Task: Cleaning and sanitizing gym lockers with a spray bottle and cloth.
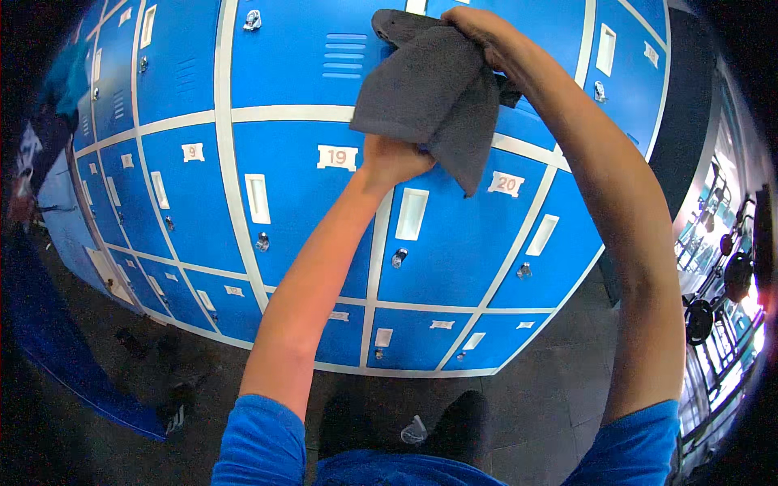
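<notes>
A dark grey cloth (429,85) hangs in folds in front of the blue lockers, one pointed corner drooping low. At its upper right my right hand (484,34) is closed on the gathered fabric. From below, my left hand (397,164) reaches up under the cloth's lower edge and touches it. The cloth covers the left fingers, so their grip does not show. A darker folded part of the cloth sticks out at the upper left.
A bank of blue lockers (312,202) with white frames, small locks and number plates fills the view ahead. Dark floor tiles (559,373) lie below. At the far left is a person (40,138); gym equipment (713,300) stands at the right.
</notes>
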The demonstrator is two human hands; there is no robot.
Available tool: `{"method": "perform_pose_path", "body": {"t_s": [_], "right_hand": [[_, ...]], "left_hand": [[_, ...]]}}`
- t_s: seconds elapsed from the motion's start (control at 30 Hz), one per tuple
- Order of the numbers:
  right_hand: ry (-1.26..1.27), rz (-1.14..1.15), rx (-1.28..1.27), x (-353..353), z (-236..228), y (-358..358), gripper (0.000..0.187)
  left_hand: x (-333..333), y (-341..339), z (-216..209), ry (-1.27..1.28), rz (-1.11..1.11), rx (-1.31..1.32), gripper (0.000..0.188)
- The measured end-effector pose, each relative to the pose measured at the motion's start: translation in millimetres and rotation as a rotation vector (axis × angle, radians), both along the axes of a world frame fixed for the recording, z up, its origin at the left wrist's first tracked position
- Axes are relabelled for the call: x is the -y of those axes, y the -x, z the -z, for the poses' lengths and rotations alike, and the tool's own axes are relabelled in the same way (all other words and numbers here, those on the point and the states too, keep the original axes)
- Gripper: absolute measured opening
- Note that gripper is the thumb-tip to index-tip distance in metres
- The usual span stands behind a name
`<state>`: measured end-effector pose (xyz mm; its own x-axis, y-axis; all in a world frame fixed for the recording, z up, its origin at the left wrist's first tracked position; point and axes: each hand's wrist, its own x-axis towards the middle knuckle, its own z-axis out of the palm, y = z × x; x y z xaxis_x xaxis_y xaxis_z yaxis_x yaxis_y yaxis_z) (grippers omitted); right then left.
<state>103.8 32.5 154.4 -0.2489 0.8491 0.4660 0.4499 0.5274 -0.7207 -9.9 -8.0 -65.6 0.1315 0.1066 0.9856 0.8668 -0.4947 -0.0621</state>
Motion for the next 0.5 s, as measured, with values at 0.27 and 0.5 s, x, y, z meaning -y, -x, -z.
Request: {"method": "perform_pose_path", "body": {"t_s": [0.27, 0.5], "right_hand": [[-0.032, -0.181, 0.097, 35.5, 11.2, -21.1, 0.032], [-0.148, 0.008, 0.254, 50.7, 7.4, -25.9, 0.036]], "left_hand": [[-14.9, 5.0, 1.4, -0.089, 0.098, 0.040, 0.067], [-17.7, -56.3, -0.7, -0.058, 0.319, 0.202, 0.063]]}}
